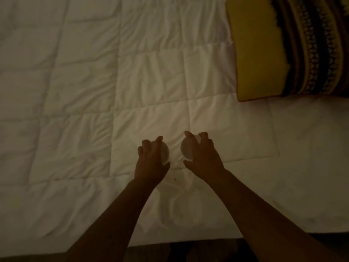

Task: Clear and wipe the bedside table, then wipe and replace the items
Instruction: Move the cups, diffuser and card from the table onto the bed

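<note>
A white quilted comforter (94, 91), stitched in large squares and lightly creased, covered the bed from edge to edge in dim, warm light. At the bed's far right corner lay a mustard-yellow pillow (258, 53) with a dark band of woven geometric pattern across its right part, which the frame cut off. Along the bed's near edge a strip of dark floor (151, 252) showed, too shadowed to make out. Near the middle of that near edge, two small round white objects sat side by side on the comforter, close but apart. The left hand (151, 159) was draped over the left white round object (165, 151), fingers curled around its top and sides. The right hand (203, 154) gripped the right white round object (186, 148) the same way, fingers wrapped over its rim. Each hand hid most of its object, so whether they were cups, jars or bowls could not be told.
</note>
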